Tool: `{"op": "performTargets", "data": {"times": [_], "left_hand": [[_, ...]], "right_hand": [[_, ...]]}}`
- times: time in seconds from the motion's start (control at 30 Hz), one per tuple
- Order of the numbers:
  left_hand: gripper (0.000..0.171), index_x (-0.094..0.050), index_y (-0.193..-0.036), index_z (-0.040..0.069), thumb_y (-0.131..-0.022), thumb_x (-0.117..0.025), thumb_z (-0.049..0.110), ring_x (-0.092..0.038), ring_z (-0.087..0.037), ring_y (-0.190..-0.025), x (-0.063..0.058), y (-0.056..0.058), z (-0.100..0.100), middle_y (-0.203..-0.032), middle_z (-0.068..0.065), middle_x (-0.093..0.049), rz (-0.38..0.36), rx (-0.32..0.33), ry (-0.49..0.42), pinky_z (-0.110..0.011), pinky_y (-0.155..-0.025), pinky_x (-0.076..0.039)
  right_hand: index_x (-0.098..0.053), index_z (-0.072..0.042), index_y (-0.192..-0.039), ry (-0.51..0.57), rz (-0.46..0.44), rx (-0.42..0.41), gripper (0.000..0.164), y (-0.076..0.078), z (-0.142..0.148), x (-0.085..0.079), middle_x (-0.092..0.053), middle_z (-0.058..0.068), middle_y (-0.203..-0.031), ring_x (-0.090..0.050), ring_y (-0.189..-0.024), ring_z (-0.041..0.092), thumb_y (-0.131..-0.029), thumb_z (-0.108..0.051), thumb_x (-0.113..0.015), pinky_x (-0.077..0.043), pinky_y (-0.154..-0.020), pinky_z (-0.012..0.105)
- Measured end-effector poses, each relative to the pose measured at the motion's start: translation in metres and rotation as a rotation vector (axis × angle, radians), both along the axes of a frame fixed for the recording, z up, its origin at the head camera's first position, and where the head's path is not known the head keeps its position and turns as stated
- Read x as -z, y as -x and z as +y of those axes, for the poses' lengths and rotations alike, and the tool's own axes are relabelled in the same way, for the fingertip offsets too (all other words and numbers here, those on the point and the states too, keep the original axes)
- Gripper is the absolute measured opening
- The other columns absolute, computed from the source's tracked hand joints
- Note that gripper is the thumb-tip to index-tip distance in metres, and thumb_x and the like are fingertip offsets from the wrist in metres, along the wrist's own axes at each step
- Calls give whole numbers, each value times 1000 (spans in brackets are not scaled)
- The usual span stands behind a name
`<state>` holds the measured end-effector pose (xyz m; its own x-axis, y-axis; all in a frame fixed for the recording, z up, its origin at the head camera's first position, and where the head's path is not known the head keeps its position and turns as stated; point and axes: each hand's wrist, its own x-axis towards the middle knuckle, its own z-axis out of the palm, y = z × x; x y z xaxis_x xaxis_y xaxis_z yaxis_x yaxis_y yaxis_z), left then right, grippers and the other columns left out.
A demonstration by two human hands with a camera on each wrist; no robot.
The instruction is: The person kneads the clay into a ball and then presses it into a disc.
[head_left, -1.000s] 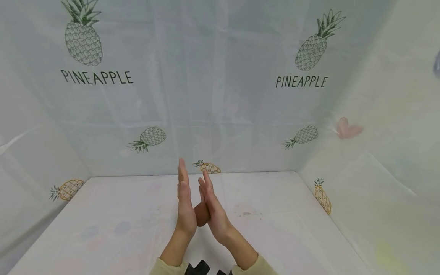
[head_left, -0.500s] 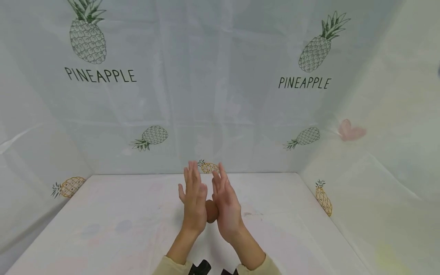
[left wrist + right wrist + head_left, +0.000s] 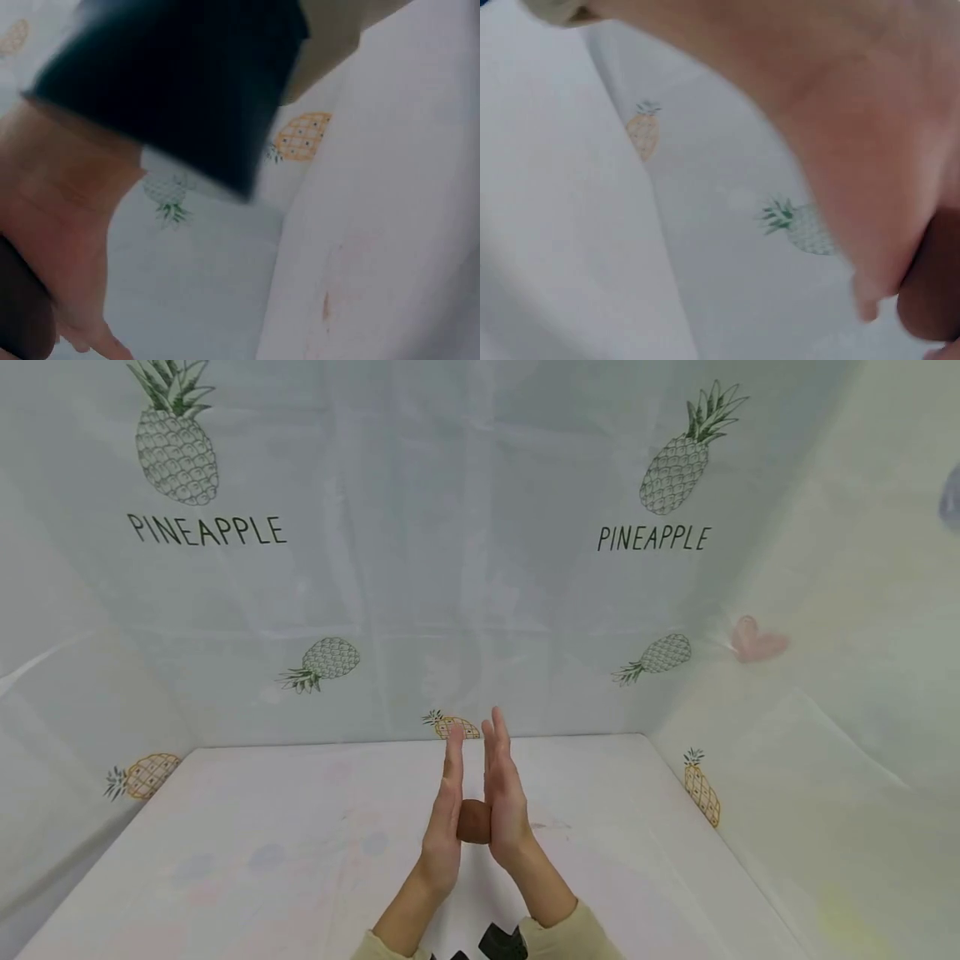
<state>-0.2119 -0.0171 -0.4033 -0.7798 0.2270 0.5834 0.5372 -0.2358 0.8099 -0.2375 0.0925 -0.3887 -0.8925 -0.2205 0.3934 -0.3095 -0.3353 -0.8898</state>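
Observation:
A brown lump of what looks like modelling clay [image 3: 474, 822] sits between two upright palms in the head view, short and thick with sides pressed against them. My left hand [image 3: 446, 827] touches its left side, fingers straight and pointing up and away. Against its right side lies my right hand [image 3: 508, 810], also with straight fingers. The fingertips stand apart. In the left wrist view the clay [image 3: 21, 307] shows dark at the lower left edge, beside a palm [image 3: 60, 232]. The right wrist view has the clay [image 3: 934, 289] at lower right, under a blurred palm [image 3: 877, 157].
A white-covered table [image 3: 262, 810] lies under the hands, with a small brown smear [image 3: 551, 825] right of them. Pale sheets [image 3: 480, 568] printed with pineapples enclose the back and sides. Dark straps and light sleeves [image 3: 566, 935] are at the wrists.
Both hands have shifted to the right with the clay between them. They slide back and forth against each other; the right fingertips now reach farther than the left. The clay looks rounder in the earlier frames.

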Motion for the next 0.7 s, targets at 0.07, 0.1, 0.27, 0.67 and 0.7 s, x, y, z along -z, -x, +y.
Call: {"op": "performTargets", "data": {"times": [0.07, 0.1, 0.27, 0.67, 0.7], "left_hand": [[60, 6, -172, 25, -113, -3, 34, 16, -11, -163, -4, -1, -4, -178, 12, 10, 30, -13, -14, -54, -127, 15], [60, 6, -172, 25, -113, -3, 36, 16, -11, -163, -6, -2, -7, -178, 12, 10, 39, -34, -14, -54, -126, 16], [63, 3, -172, 33, -112, -11, 47, 18, -10, -162, -11, 1, -18, -178, 12, 9, 49, -250, 25, -60, -121, 25], [65, -9, -173, 26, -112, -26, 38, 11, -26, -165, -2, 22, -36, -179, 8, -3, 95, -761, 202, -71, -118, 20], [64, -9, -173, 27, -112, -27, 38, 11, -26, -165, -1, 23, -36, -179, 9, -4, 92, -757, 220, -71, -118, 20]], "right_hand": [[1, -39, -171, -27, -14, -59, 61, 1, -4, 4, -1, -5, -178, 8, -165, 19, -114, -54, -17, 9, -129, 62], [3, -38, -171, -34, -23, -93, 62, 0, -6, 6, 0, -4, -179, 8, -165, 20, -114, -54, -16, 8, -129, 63], [10, -36, -171, -10, -96, -272, 64, -10, -19, 9, 6, 1, -179, 10, -165, 24, -114, -55, -14, 6, -129, 62], [12, -39, -170, 11, -157, -240, 66, -29, -27, -4, 16, 0, -178, 16, -164, 28, -113, -60, -16, 10, -130, 57], [12, -38, -170, 8, -141, -233, 67, -29, -27, -6, 16, -1, -178, 16, -164, 27, -113, -59, -15, 11, -130, 56]]}}
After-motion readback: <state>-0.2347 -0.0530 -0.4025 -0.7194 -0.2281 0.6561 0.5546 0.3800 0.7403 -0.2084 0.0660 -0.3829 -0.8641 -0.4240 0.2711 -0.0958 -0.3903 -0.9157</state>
